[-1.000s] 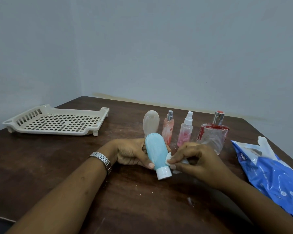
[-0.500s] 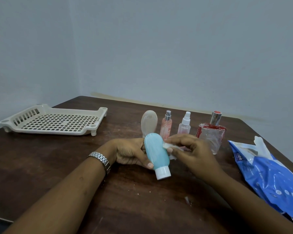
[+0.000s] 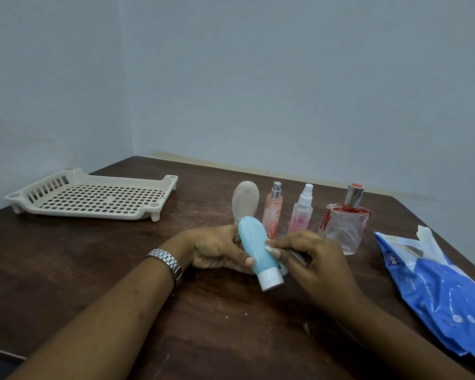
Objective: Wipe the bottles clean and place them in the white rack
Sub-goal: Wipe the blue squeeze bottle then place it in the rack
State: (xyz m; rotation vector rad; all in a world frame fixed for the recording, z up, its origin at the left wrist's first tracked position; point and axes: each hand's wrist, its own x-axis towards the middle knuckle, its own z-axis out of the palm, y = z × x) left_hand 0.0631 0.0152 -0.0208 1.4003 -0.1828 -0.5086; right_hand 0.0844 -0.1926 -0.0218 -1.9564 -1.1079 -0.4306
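Head view: at the tabletop's (image 3: 93, 270) centre, the left hand (image 3: 217, 250) grips a light-blue squeeze bottle (image 3: 254, 248), its white cap pointing to 5 o'clock. The right hand (image 3: 313, 256) pinches a wipe (image 3: 295, 255) against the bottle's side. The white rack (image 3: 93, 198) sits at 10 o'clock.

Bare forearms, no sleeves visible; silver metal link watch (image 3: 167, 262) on left wrist; hands ungloved

Five bottles (image 3: 254, 250) (image 3: 246, 204) (image 3: 273, 215) (image 3: 300, 215) (image 3: 343, 229), one rack (image 3: 163, 193), one packet (image 3: 444, 297)
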